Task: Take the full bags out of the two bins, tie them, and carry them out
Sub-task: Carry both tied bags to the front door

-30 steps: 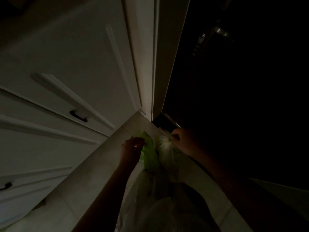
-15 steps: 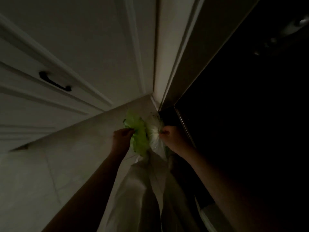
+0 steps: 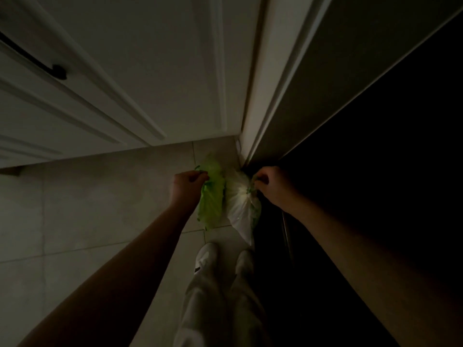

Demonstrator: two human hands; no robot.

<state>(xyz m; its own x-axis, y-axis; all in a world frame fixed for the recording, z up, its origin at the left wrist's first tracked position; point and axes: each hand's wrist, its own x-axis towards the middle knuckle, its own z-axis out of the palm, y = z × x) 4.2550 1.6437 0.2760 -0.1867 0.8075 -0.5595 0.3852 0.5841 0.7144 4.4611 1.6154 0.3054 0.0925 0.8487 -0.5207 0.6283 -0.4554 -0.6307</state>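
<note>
Two bags were held low in the middle of the frame: a green bag (image 3: pixel 211 196) on the left and a white bag (image 3: pixel 240 206) just beside it on the right, the two touching along their sides. The green bag was gripped at its top by the left hand (image 3: pixel 189 185), fingers curled round the gathered plastic; the neck of the white bag was pinched by the right hand (image 3: pixel 269 186), fingers likewise curled. Whether the necks were knotted could not be told (the light was very poor). Both bags hung above the tiled floor (image 3: pixel 100 209), just ahead of the person's white shoes (image 3: pixel 204 256) at lower centre. A white panelled cabinet (image 3: pixel 125 71) with a dark handle (image 3: pixel 59 71) filled the upper left, a pale door frame (image 3: pixel 265 83) ran down the middle, and darkness lay to the right.

A slip seemed the main risk, in judgement: thin plastic held only at the top could tear or slide free under a full load, and a bag might catch on the frame edge in the dark doorway.
</note>
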